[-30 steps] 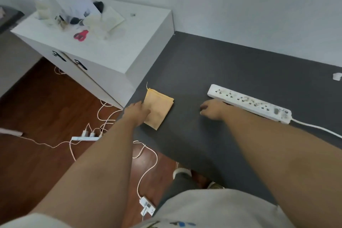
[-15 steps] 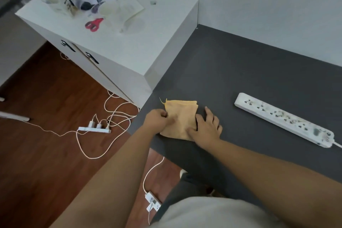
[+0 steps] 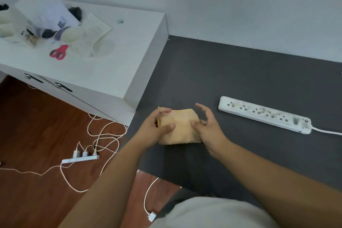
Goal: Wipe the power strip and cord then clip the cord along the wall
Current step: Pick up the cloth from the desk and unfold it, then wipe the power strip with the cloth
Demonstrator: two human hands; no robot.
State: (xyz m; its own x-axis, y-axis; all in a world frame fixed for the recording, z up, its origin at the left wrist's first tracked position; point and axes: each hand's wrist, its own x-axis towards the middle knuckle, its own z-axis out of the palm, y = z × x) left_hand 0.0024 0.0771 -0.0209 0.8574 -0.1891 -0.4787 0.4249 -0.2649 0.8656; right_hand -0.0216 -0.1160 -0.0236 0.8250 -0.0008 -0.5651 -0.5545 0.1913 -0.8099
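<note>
Two surfaces meet: a white cabinet [image 3: 111,68] and the dark counter [image 3: 240,72]. On that counter lies the power strip [image 3: 264,114], soiled, its cord [image 3: 327,132] trailing right. Near the front edge, left hand [image 3: 153,129] and right hand [image 3: 207,127] both pinch a folded tan cloth [image 3: 180,127].

Both hands, left hand [image 3: 157,127] and right hand [image 3: 208,127], grip the folded tan cloth [image 3: 180,127] beside the power strip [image 3: 264,114].
</note>
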